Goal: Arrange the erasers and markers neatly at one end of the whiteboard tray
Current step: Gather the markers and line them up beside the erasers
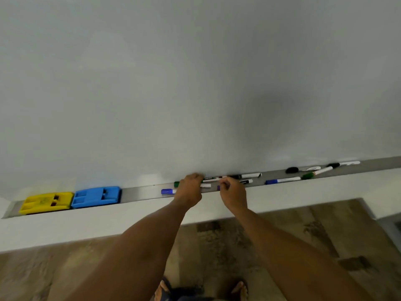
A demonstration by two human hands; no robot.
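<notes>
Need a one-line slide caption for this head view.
Both hands, left hand and right hand, gather markers mid-tray; yellow eraser and blue eraser sit at its left end.

Print on green marker (211, 179) blurred, nothing legible

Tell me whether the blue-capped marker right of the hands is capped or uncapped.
Capped. The blue-capped marker lies flat in the tray, its blue cap seated on the left end of the white barrel.
</notes>
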